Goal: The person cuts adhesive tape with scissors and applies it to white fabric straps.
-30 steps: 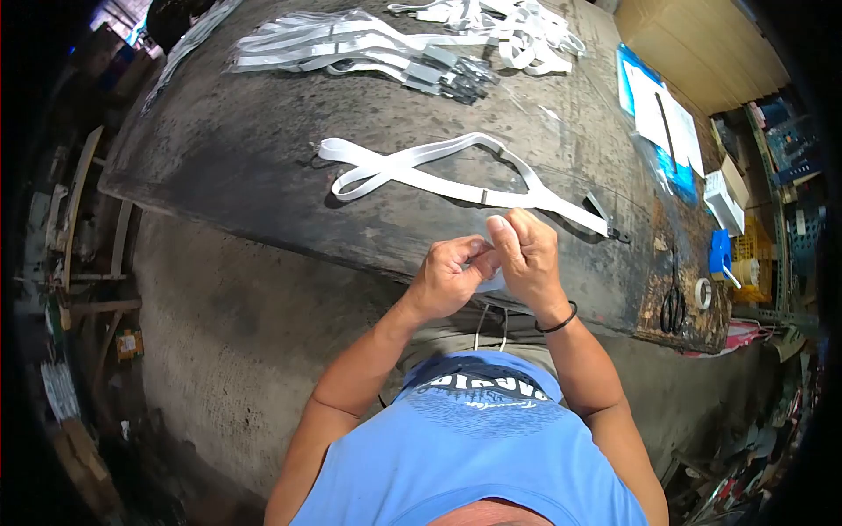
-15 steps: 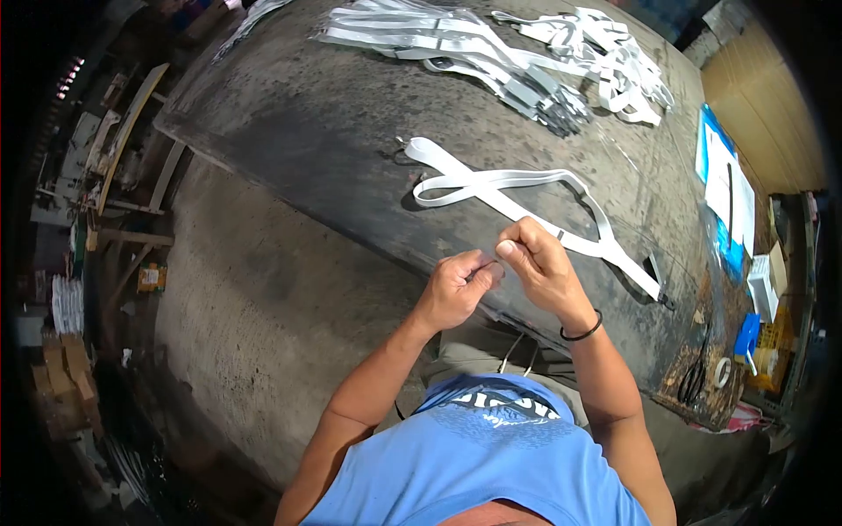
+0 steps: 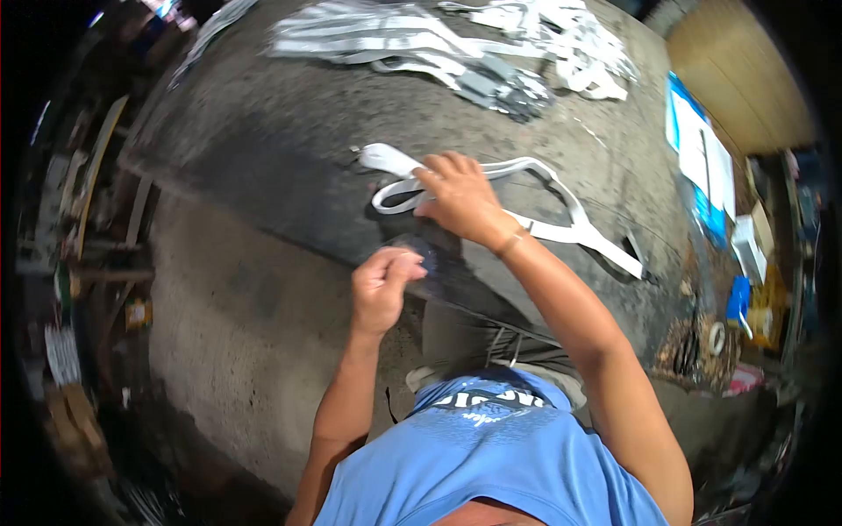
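Observation:
A white lanyard strap (image 3: 548,231) with metal hooks at its ends lies looped and crossed on the dark table. My right hand (image 3: 460,200) is laid over its crossing, fingers spread and thumb apart, hiding part of the strap. Close to the table's front edge, my left hand (image 3: 381,287) is closed in a pinch. Thin clear plastic (image 3: 427,256), faint and partly blurred, shows at its fingertips.
A bundle of white straps in clear wrapping (image 3: 386,35) and a loose pile of white straps (image 3: 596,57) lie farther back. Papers on a blue sheet (image 3: 706,162), a tape roll (image 3: 717,338) and black scissors (image 3: 688,355) are at the right.
My hands, close together before, are now apart. The right has moved forward and left onto the lanyard strap and spread its fingers. The left stays pinched, and the whole view has shifted.

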Demonstrator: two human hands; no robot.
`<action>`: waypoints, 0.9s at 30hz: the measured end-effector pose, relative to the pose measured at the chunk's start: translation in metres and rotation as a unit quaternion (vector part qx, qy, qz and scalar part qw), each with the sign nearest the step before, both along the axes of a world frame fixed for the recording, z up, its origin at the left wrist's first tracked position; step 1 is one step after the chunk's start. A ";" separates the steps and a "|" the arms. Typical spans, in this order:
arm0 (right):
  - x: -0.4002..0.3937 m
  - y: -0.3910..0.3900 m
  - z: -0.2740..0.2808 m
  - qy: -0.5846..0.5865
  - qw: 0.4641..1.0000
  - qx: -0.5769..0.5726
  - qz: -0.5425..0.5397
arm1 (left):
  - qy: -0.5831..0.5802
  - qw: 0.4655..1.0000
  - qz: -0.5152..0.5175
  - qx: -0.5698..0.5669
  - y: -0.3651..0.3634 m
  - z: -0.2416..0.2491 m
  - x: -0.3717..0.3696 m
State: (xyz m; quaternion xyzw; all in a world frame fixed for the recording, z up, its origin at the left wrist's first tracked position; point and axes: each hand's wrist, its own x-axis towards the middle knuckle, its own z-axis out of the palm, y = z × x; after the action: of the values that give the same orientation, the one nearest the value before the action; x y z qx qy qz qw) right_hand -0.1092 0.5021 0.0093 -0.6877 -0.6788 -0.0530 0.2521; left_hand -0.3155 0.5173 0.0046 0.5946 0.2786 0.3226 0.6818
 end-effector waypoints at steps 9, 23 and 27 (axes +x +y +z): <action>0.065 0.042 0.005 -0.049 0.993 0.085 -0.071 | 0.011 0.998 0.043 -0.044 0.001 0.009 0.008; 0.007 -0.113 0.087 0.301 0.949 -0.092 -0.007 | -0.040 0.993 -0.108 -0.027 -0.034 0.024 0.067; 0.005 -0.134 0.078 0.323 0.943 0.069 -0.028 | -0.039 0.983 -0.175 -0.027 -0.044 0.042 0.077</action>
State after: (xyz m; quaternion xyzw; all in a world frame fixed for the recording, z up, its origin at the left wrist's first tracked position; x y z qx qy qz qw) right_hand -0.1041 0.3677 0.0868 -0.6672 -0.5363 0.1181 0.5032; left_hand -0.2387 0.4728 0.0464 0.6024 0.1516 0.2136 0.7540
